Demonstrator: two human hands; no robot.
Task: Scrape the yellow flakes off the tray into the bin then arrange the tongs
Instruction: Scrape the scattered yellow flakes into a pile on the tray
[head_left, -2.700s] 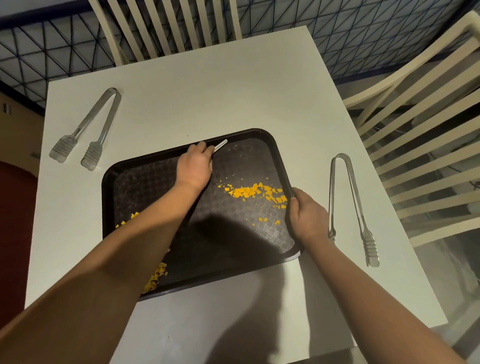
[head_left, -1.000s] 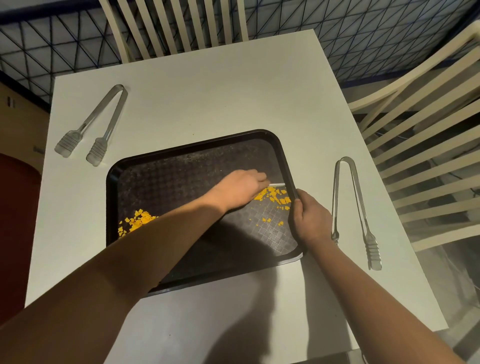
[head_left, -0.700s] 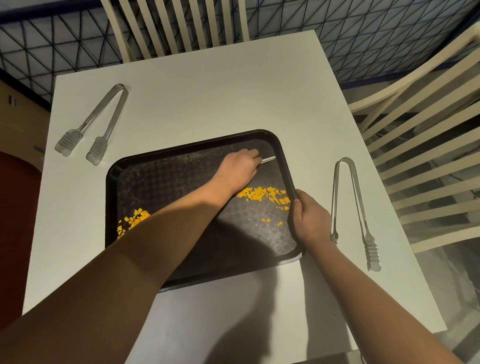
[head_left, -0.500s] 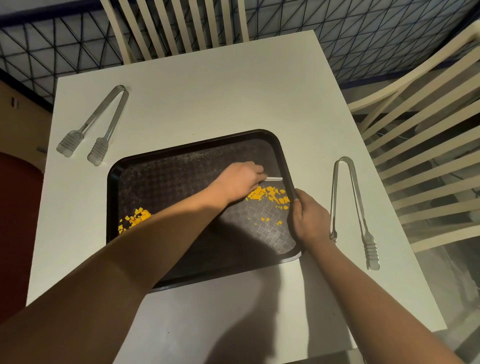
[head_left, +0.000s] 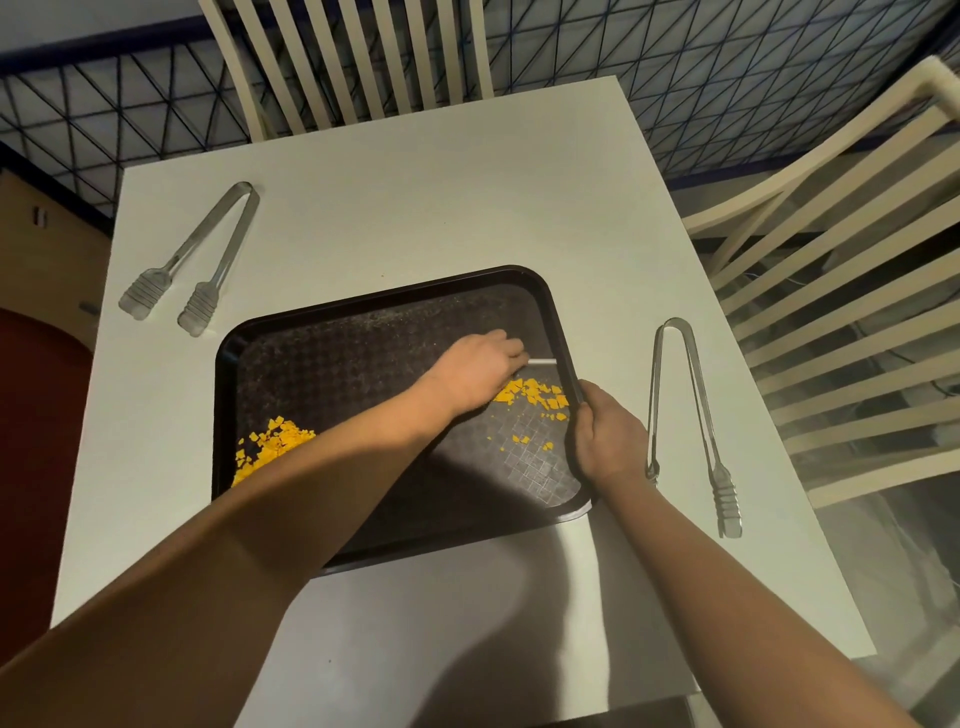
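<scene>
A dark brown tray (head_left: 363, 322) lies on the white table (head_left: 441, 197). Yellow flakes sit in two heaps: one heap (head_left: 535, 392) near the tray's right rim, another heap (head_left: 270, 447) at its left side. My left hand (head_left: 475, 371) reaches across the tray and is shut on a thin white scraper (head_left: 543, 360), whose tip lies just above the right heap. My right hand (head_left: 605, 431) grips the tray's right rim. One pair of metal tongs (head_left: 195, 260) lies at the table's far left, a second pair (head_left: 691, 415) lies right of the tray.
Cream slatted chairs stand at the far side (head_left: 353, 57) and at the right (head_left: 841, 270) of the table. A dark mesh floor (head_left: 701, 78) surrounds it. No bin is in view.
My left hand swept the scraper back and forth over the right heap and now rests at its upper edge. My right hand has kept its hold on the rim.
</scene>
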